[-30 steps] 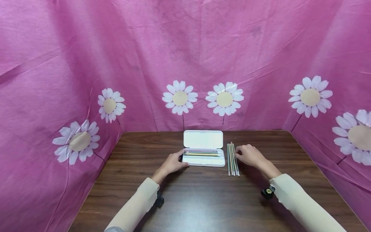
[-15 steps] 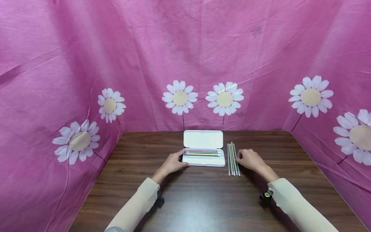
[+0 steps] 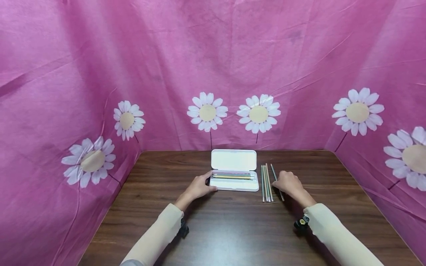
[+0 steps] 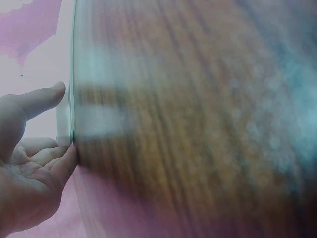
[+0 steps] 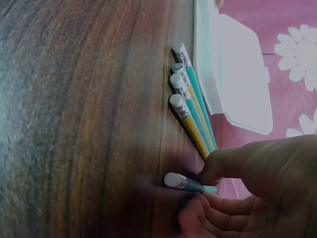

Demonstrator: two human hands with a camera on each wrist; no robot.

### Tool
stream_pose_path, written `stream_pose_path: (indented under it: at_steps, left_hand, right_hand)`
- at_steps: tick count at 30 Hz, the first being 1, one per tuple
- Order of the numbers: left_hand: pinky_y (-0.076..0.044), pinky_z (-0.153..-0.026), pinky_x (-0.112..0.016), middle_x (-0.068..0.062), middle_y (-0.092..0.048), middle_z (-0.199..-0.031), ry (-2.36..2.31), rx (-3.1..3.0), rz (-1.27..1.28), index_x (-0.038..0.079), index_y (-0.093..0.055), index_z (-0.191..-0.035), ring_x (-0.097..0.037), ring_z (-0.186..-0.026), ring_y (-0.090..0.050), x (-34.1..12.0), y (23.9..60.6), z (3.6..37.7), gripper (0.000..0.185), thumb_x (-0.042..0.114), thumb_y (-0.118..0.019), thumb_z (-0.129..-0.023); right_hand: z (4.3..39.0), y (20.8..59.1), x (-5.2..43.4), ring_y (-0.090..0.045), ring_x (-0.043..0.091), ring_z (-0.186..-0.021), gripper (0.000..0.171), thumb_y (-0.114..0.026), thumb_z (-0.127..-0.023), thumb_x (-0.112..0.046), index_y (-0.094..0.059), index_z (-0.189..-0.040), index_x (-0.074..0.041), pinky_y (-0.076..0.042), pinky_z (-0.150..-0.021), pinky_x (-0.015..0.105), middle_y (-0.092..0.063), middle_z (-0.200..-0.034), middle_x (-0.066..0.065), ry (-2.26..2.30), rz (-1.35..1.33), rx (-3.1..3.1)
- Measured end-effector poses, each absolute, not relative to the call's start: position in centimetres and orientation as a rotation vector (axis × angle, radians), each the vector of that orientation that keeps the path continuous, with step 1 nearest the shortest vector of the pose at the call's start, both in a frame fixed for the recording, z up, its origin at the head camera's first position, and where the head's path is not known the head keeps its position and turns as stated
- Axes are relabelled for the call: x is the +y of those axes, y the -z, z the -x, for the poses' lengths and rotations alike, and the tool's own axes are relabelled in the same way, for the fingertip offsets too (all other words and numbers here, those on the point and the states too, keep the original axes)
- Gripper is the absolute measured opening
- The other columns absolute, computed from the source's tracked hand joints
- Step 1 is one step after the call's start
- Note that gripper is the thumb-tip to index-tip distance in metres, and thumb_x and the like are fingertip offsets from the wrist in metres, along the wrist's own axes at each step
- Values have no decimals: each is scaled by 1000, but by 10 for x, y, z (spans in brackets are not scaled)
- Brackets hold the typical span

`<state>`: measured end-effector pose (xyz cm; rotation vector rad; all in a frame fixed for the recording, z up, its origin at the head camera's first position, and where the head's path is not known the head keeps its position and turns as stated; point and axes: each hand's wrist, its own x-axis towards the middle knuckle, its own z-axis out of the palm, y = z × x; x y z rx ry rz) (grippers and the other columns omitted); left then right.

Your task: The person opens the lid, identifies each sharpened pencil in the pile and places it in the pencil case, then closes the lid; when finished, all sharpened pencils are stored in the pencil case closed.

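Looking down from the head camera, a dark wooden table [image 3: 233,229] is seen, enclosed on three sides by a pink cloth [image 3: 213,55] printed with white daisies. A white pencil case [image 3: 234,170] lies open near the far edge, with its lid folded back and several pencils laid inside the tray. The left hand [image 3: 198,187] is rested against the left end of the case, with the thumb and fingers placed loosely on its corner. To the right of the case, a row of four pencils [image 3: 266,178] is laid side by side, and one single pencil [image 3: 276,177] is set apart from them at a slant, pinched by the right hand [image 3: 288,182], whose fingers are curled on it. In the left wrist view, the picture is much blurred; the left hand [image 4: 29,163] is shown with relaxed fingers touching the edge of the pencil case [image 4: 67,116], and nothing is clasped in it. In the right wrist view, the right hand [image 5: 247,193] is seen pinching the single pencil [image 5: 190,183] between thumb and fingertips, low on the wood, near its eraser end. The row of four pencils [image 5: 190,109] lies just beside it, next to the pencil case [image 5: 237,74].
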<state>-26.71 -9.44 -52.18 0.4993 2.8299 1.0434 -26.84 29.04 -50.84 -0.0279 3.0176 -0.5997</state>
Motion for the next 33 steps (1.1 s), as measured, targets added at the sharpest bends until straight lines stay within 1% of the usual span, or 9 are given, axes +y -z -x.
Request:
stream_pose_path:
  at_steps: [4, 8, 11, 13, 20, 23, 27, 30, 33]
  left_hand:
    - [-48, -119, -52, -25, -59, -152, -1041, 2826, -497, 1, -47, -159, -40, -140, -58, -94, 520, 266, 82, 30, -84, -91]
    - [-48, -118, -52, -26, -60, -151, -1029, 2830, -505, 1, -47, -159, -40, -139, -59, -93, 519, 266, 82, 30, -84, -91]
    - [-48, -118, -53, -26, -59, -151, -1029, 2831, -503, 1, -48, -159, -41, -139, -59, -93, 519, 267, 82, 30, -84, -91]
    - [-47, -119, -52, -25, -59, -152, -1029, 2827, -500, 1, -47, -159, -40, -141, -58, -93, 520, 267, 82, 30, -83, -92]
    - [-47, -119, -54, -26, -58, -153, -1041, 2826, -511, 0, -47, -159, -41, -141, -58, -94, 519, 267, 81, 28, -84, -92]
    - [-47, -119, -53, -26, -59, -152, -1045, 2824, -509, 0, -48, -159, -41, -141, -58, -95, 519, 266, 82, 29, -84, -92]
    - [-48, -118, -53, -26, -60, -151, -1047, 2828, -515, -1, -48, -158, -40, -139, -59, -96, 519, 266, 82, 29, -84, -91]
    - [-48, -118, -54, -27, -59, -151, -1049, 2827, -517, -1, -48, -158, -41, -139, -59, -96, 520, 267, 82, 28, -84, -91]
    - [-48, -118, -55, -27, -59, -152, -1051, 2823, -515, -2, -48, -158, -41, -140, -58, -95, 519, 267, 82, 28, -84, -91]
  right_hand:
    - [267, 510, 291, -58, 25, -59, 33, -74, -86, -26, -53, -66, -11, -48, -57, 40, -58, -63, 7, 614, 9, 3012]
    - [272, 517, 296, -60, 25, -55, 33, -74, -85, -29, -55, -65, -11, -48, -56, 41, -61, -62, 9, 623, 2, 3002]
    - [272, 518, 297, -60, 26, -58, 32, -73, -85, -29, -55, -65, -11, -49, -57, 42, -61, -64, 9, 611, -6, 3010]
    - [269, 516, 295, -60, 28, -59, 31, -72, -84, -28, -54, -65, -11, -48, -56, 41, -61, -65, 10, 622, -17, 3019]
    - [267, 516, 293, -54, 25, -62, 34, -68, -80, -26, -45, -57, -19, -45, -57, 40, -48, -60, 1, 654, -44, 3047]
    - [266, 514, 293, -53, 25, -64, 28, -69, -81, -26, -48, -64, -17, -45, -59, 40, -50, -64, 1, 681, -22, 3065]
    - [265, 506, 289, -58, 25, -67, 17, -68, -81, -23, -55, -79, -11, -48, -61, 41, -60, -72, 4, 729, 42, 3117]
    - [265, 498, 282, -61, 23, -63, 13, -66, -82, -20, -57, -84, -10, -49, -61, 40, -62, -72, 6, 748, 92, 3149]
    - [266, 490, 276, -58, 21, -58, 10, -64, -83, -17, -56, -85, -12, -46, -58, 37, -60, -70, 4, 746, 149, 3174]
